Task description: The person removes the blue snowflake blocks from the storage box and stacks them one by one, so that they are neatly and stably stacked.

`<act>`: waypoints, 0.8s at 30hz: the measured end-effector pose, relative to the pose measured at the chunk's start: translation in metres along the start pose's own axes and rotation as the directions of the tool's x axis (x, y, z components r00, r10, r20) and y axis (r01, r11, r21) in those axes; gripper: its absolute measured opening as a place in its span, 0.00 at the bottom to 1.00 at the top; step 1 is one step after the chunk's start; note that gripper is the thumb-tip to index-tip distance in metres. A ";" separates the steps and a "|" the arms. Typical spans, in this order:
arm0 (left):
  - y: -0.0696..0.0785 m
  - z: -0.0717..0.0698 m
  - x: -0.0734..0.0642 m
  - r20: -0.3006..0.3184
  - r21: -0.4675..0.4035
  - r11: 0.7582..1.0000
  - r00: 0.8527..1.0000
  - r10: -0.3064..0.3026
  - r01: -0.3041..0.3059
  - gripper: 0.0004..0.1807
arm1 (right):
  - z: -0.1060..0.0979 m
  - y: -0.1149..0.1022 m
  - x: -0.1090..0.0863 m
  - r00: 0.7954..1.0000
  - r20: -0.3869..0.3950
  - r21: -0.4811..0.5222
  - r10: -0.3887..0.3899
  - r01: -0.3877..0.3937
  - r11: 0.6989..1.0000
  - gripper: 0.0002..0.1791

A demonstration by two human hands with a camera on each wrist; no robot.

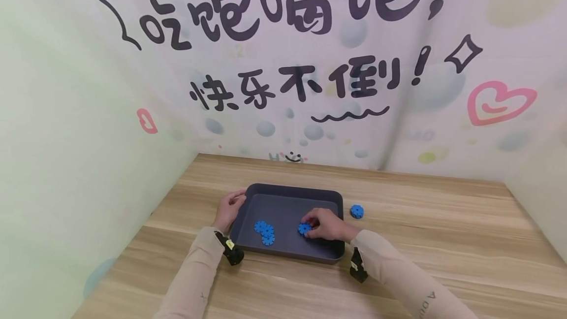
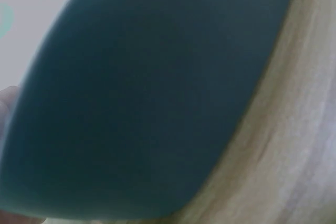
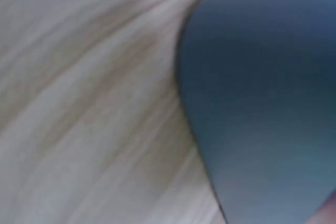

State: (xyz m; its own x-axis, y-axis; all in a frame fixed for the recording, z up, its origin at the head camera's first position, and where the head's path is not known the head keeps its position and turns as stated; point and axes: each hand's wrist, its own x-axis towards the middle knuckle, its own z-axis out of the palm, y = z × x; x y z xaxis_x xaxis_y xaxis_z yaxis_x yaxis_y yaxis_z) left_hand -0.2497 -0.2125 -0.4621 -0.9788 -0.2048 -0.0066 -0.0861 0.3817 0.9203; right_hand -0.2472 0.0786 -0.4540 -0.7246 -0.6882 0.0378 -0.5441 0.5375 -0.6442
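Note:
A dark grey rectangular tray (image 1: pixel 288 200) lies on the table, its outer wall filling much of the left wrist view. At its far left corner my left hand (image 1: pixel 229 208) grips the rim, and a bit of that hand (image 2: pixel 7 100) shows past the wall. Over the tray's right half, my right hand (image 1: pixel 325 223) pinches a blue notched plastic disc (image 1: pixel 303 229) between thumb and fingers. Several similar blue discs (image 1: pixel 267 231) lie overlapping in the tray's left half. Outside the right wall, more blue discs (image 1: pixel 357 211) sit stacked on the wood.
The wood-grain table (image 1: pixel 425 230) extends around the tray on all sides. Behind it hangs a pale printed backdrop (image 1: pixel 283 132) with large black lettering, and another pale wall (image 1: pixel 88 127) stands along the left edge.

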 end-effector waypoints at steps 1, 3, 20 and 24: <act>0.000 0.000 0.000 0.003 0.001 1.000 1.000 0.002 -0.002 0.18 | -0.001 -0.001 0.000 1.000 -0.006 0.003 0.002 -0.002 1.000 0.16; -0.001 0.001 0.001 0.003 -0.001 1.000 1.000 0.003 -0.003 0.18 | -0.004 -0.004 -0.002 1.000 -0.025 0.013 0.001 -0.001 1.000 0.16; -0.001 0.001 0.002 -0.002 0.000 1.000 1.000 -0.010 0.010 0.17 | -0.039 -0.009 -0.025 0.989 -0.150 0.087 0.006 0.008 0.996 0.16; -0.001 0.001 0.002 -0.002 -0.001 1.000 1.000 -0.018 0.018 0.17 | -0.049 -0.002 -0.032 0.981 -0.192 0.075 0.036 -0.022 0.997 0.16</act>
State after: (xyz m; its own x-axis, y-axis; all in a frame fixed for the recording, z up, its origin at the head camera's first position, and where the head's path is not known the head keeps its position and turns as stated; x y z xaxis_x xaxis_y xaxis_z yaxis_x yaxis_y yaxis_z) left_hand -0.2516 -0.2125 -0.4639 -0.9767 -0.2134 -0.0221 -0.1032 0.3773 0.9203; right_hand -0.2430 0.1232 -0.4164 -0.8115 -0.5619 0.1604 -0.4948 0.5147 -0.7002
